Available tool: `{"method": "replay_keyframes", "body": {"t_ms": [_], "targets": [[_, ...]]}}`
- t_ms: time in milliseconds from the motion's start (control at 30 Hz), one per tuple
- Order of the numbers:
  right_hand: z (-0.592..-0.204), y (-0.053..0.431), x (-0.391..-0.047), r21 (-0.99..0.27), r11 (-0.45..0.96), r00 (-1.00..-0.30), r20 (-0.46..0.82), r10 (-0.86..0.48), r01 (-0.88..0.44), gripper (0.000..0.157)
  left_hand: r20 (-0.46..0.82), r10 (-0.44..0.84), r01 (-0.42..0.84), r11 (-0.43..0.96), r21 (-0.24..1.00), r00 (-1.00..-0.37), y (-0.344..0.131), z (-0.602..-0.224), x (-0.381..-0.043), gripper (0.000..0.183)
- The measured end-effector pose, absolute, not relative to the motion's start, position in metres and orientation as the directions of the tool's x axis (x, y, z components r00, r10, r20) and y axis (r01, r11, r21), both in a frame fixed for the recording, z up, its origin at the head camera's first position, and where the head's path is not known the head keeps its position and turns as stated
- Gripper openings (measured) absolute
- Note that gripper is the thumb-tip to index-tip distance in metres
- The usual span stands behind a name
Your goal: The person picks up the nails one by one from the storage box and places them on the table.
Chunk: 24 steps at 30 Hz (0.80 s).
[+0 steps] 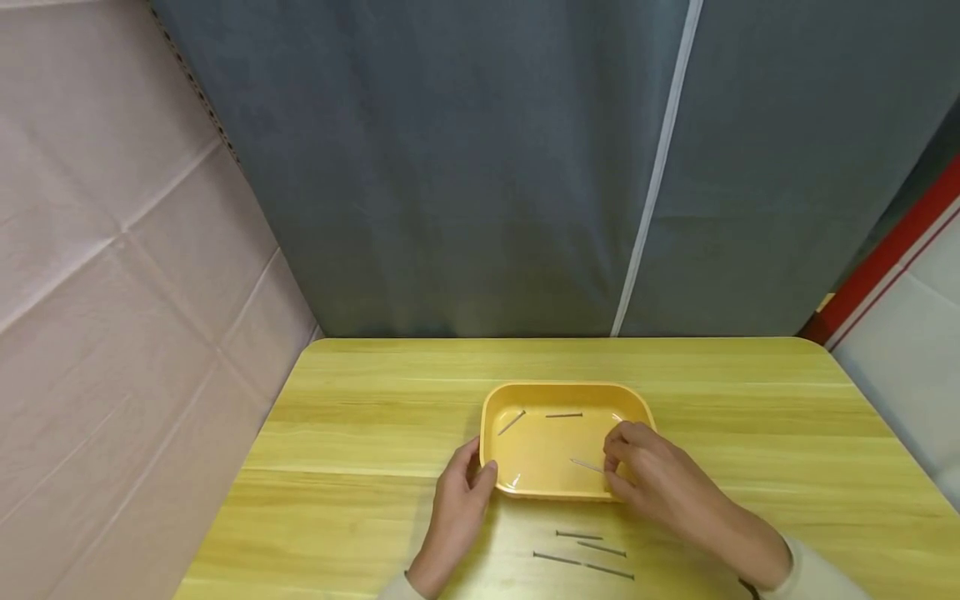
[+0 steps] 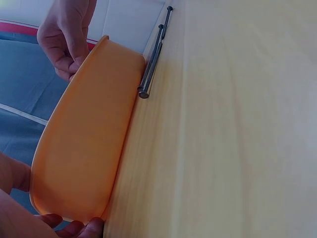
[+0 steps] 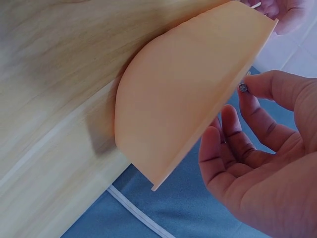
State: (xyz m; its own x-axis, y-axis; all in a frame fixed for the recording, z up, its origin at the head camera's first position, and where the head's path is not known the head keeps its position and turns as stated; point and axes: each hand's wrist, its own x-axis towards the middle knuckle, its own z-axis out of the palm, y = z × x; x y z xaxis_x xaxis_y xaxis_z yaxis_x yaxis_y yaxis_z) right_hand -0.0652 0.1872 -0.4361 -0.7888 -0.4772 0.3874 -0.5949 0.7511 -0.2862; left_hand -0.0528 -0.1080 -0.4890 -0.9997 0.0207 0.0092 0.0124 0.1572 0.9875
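Yellow tray (image 1: 536,450) sits on the worktop (image 1: 367,417); I have my left grip (image 1: 457,504) closed, thumb and fingers, on its left end. My right grip (image 1: 667,479) pinches one nail (image 1: 585,464) over the right part; two nails (image 1: 564,415) lie inside, four in front.

Light wood-grain table (image 1: 360,417) with rounded far corners. On it stands a yellow plastic tray (image 1: 540,446). Before the tray's near side lie four metal nails (image 1: 579,535), the nearest two almost end to end.
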Motion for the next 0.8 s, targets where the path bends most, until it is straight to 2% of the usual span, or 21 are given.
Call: {"method": "replay_keyframes", "body": {"t_ms": [233, 500, 800], "targets": [[-0.437, 0.189, -0.059, -0.274, 0.764, -0.793, 0.392, -0.467, -0.585, 0.034, 0.010, 0.027, 0.014, 0.164, 0.986, -1.000, -0.108, -0.488, -0.053, 0.055], [-0.442, 0.192, -0.052, -0.254, 0.736, -0.745, 0.469, -0.475, -0.628, 0.039, 0.008, 0.032, 0.013, 0.171, 0.985, -0.999, -0.109, -0.488, -0.054, 0.054], [-0.446, 0.195, -0.043, -0.243, 0.722, -0.728, 0.477, -0.493, -0.648, 0.036, 0.007, 0.044, 0.014, 0.162, 0.987, -0.999, -0.110, -0.488, -0.054, 0.054]]}}
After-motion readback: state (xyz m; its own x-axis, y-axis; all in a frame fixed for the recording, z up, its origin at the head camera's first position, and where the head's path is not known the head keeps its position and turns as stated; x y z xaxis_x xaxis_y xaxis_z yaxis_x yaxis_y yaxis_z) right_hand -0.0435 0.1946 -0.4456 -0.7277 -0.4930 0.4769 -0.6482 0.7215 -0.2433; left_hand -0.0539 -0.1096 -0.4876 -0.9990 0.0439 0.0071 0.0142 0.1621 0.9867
